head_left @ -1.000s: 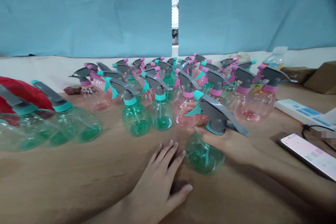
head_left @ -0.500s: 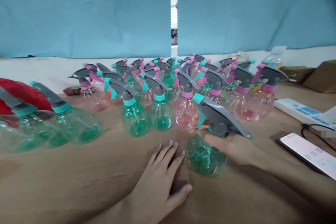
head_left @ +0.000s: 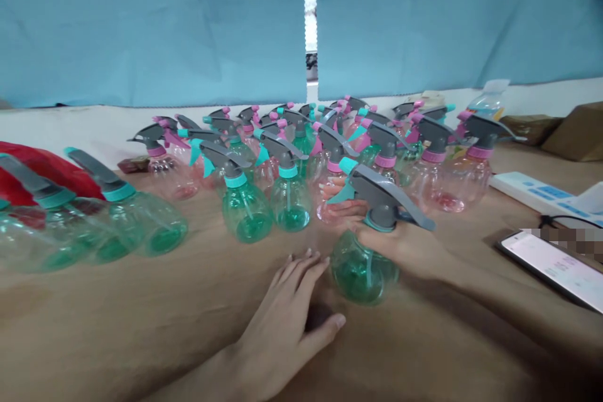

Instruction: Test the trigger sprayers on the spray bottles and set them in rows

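A green spray bottle [head_left: 360, 270] with a grey and teal head is near the middle of the brown table [head_left: 141, 326]. My right hand [head_left: 396, 240] is wrapped round its neck, just under the head. My left hand [head_left: 287, 314] lies with its fingers apart on the table, left of that bottle, holding nothing. Behind both hands stand several bottles, among them a green one [head_left: 247, 210], another green one [head_left: 291, 201] and a pink one [head_left: 445, 191].
At the left, several clear-green bottles [head_left: 164, 229] stand before a red bag [head_left: 47, 169]. On the right lie a phone [head_left: 551, 264], a white power strip [head_left: 541, 191] and a brown box [head_left: 579, 132]. Blue cloth [head_left: 141, 25] hangs at the back.
The green bottle in my right hand has moved slightly back and to the left, and its head sits more over the neck. My left hand has barely moved; its fingers are a little closer together.
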Demonstrator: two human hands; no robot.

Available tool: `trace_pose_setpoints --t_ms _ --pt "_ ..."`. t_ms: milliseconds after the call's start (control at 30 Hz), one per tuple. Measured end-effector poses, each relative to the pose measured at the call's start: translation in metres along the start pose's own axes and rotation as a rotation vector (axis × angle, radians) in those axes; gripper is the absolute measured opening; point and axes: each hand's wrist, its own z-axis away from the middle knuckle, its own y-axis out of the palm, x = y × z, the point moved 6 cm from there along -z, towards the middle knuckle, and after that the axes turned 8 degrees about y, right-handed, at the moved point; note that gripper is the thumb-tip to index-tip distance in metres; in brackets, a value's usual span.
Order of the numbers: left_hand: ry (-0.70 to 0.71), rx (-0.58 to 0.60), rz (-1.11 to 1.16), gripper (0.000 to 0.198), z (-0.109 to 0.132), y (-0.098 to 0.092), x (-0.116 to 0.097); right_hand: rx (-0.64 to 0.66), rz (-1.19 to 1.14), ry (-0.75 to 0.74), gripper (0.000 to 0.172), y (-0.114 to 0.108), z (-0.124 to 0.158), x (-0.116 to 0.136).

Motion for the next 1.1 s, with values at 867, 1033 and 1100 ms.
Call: trace_pose_setpoints --t_ms 867,1033,1100 --pt "-0.096 -0.476 -0.288 0.052 0.108 -0.087 0.013 0.107 -0.266 -0.063 0.029 0.133 0.011 0.101" --pt "-0.098 -0.491 -0.381 0.044 0.122 -0.102 0.026 0.341 -0.217 -0.116 0.031 0.151 0.0 0.118" --pt "-0.123 -0.49 -0.409 0.045 0.126 -0.107 0.035 0.411 -0.126 -0.182 0.049 0.149 -0.004 0.122"
